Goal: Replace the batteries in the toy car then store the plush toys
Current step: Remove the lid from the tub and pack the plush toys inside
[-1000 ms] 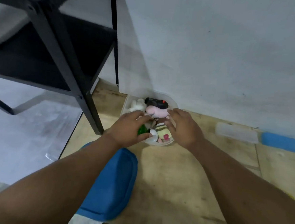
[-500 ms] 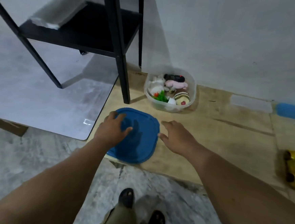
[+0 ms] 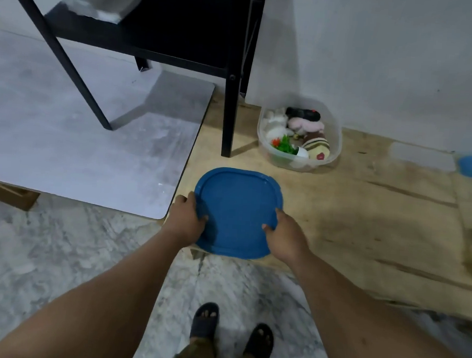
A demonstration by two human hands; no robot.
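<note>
Both hands, left hand point(image 3: 186, 222) and right hand point(image 3: 287, 233), gripped the blue lid point(image 3: 236, 212) with curled fingers; plush toys point(image 3: 303, 133) already filled the clear tub point(image 3: 336, 136) (lidding remained).

Blue lid point(image 3: 236, 212): matt plastic, finely grained. Container point(image 3: 334, 135): clear glossy plastic. Plush toys point(image 3: 305, 125): soft cloth. Board point(image 3: 367, 217): rough bare plywood. Floor point(image 3: 54, 249): polished marble-look. Shelf frame point(image 3: 230, 107): matt black.

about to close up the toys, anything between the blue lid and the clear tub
Nothing visible. Both hands, left hand and right hand, grip the blue plastic lid; bare wooden board lies between it and the open clear plastic tub of plush toys. The black shelf leg stands left of that path.
</note>
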